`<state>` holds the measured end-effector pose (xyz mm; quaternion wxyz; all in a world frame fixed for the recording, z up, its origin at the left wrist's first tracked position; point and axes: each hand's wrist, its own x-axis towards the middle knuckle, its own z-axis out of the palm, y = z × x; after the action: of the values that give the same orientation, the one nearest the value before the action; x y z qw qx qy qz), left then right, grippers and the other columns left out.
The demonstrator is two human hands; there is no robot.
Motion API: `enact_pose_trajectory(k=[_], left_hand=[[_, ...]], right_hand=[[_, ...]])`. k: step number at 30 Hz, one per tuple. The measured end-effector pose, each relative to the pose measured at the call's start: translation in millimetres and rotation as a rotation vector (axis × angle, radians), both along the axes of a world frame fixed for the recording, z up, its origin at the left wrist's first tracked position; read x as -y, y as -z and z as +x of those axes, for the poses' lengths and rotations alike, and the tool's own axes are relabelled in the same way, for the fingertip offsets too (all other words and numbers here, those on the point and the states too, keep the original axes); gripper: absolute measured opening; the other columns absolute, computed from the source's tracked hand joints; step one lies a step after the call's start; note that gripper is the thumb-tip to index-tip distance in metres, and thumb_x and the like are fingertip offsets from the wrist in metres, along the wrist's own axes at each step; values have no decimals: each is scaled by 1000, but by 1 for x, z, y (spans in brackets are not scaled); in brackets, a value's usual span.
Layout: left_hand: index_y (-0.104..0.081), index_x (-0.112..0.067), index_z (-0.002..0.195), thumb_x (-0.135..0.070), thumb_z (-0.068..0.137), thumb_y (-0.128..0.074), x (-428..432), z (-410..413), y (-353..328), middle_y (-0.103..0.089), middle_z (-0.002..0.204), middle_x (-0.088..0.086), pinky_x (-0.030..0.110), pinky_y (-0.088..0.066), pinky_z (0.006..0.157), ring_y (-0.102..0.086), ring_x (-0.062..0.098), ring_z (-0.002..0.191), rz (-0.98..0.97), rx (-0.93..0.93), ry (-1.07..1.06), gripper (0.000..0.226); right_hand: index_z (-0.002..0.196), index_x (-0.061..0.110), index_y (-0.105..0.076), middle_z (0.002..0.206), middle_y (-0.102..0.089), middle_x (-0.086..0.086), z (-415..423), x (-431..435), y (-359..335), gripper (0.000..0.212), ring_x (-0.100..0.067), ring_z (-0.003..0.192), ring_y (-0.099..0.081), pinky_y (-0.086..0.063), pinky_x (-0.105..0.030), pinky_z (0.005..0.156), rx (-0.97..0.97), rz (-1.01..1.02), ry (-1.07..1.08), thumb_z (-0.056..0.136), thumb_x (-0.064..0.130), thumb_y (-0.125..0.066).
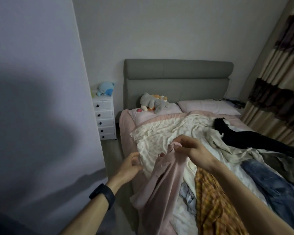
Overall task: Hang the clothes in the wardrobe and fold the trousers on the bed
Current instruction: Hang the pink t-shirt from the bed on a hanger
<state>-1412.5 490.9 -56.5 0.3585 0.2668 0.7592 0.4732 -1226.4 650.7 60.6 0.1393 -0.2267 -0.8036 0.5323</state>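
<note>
So the person's right hand (192, 150) had the top edge of a pale pink garment (161, 177) pinched between thumb and curled fingers. It was lifted a bit off the bed (125, 126), and the rest of the cloth trailed down toward 6 o'clock over the bed's near corner. The left hand (129, 165) was at about 9 o'clock of that pinch, just beside the pink cloth, with its fingers loosely bent and nothing in them. It had a black wristband (102, 195) on the wrist.

The rest of the pile was spread over the floral duvet (159, 131). An orange plaid shirt (210, 206) lay right under the right forearm, touching the pink piece's right side. A small light blue garment (187, 195) was bunched between the two. Blue jeans (270, 184) lay out at 4 o'clock. Black trousers (253, 138) lay at 2 o'clock, partly over a cream garment (215, 138).

Up at 12 o'clock, a grey plush toy (153, 102) was slumped on the left pillow against the grey headboard (176, 78). At 10 o'clock was a white drawer chest (104, 119) with a blue plush (104, 89) on top. Striped curtains (278, 82) hung at 3 o'clock.
</note>
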Motion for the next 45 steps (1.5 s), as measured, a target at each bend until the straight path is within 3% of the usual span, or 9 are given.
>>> enact_pose_trajectory(k=[5,10,14,17,24,30,36,40,45], left_hand=[[-38,-26,151,-10,94,-62,-44,13,-18,-40,151,2,26,-41,98,-43,21,136,-15,-39,145,65],[-62,-24,126,-31,102,-48,-77,26,-48,-63,124,-3,25,-39,92,-55,15,119,-4,96,313,28],[-71,-24,98,-18,90,-62,-77,15,-49,-65,81,-6,24,-43,69,-57,11,75,-87,18,458,14],[-75,-23,92,-32,85,-75,-65,5,-47,-66,77,-9,25,-45,69,-59,10,72,-189,-12,576,12],[-55,-25,132,-37,93,-69,-65,38,-36,-63,126,-6,19,-44,79,-59,10,113,-80,40,339,43],[-61,-14,80,-15,90,-61,-71,49,-20,-62,81,-2,23,-45,64,-57,11,76,-262,-135,506,10],[-70,-6,91,-26,99,-62,-53,12,-38,-63,87,2,30,-44,75,-59,16,84,-113,-174,303,23],[-58,-23,66,-41,84,-70,-46,-14,-102,-51,68,-1,32,-35,69,-50,13,69,57,-167,159,28],[-47,-23,62,-29,101,-58,-41,-12,-162,-46,53,-17,30,-32,60,-41,2,56,65,-474,-36,41]], right_hand=[[100,-4,-68,92,-68,-12,14,-6,-37,11,-13,85,-62,-46,-18,73,-29,16,-65,95,-5,-58],[101,-5,-66,89,-67,-6,32,-17,-59,10,-13,84,-61,-47,-20,72,-60,37,-40,95,-7,-58],[100,-2,-67,87,-69,-3,52,-34,-62,9,-11,82,-63,-48,-21,74,-91,54,56,96,-2,-60],[98,1,-68,90,-69,-7,64,-47,-54,8,-16,85,-63,-46,-33,81,-127,35,120,98,4,-60],[94,5,-71,92,-71,-8,54,-42,-39,8,-19,89,-63,-42,-37,82,-122,-8,47,95,4,-63],[95,8,-71,91,-71,-6,59,-50,-35,8,-16,88,-63,-45,-31,80,-136,11,81,97,8,-63],[96,16,-69,92,-71,1,85,-87,-8,5,-12,83,-64,-52,-33,79,-56,262,340,98,17,-64],[101,23,-69,91,-70,5,85,-114,0,10,-18,88,-64,-51,-36,80,56,511,382,96,30,-66],[96,23,-70,81,-68,10,53,-121,-16,12,-7,77,-60,-42,-16,69,-225,654,383,96,34,-67]])
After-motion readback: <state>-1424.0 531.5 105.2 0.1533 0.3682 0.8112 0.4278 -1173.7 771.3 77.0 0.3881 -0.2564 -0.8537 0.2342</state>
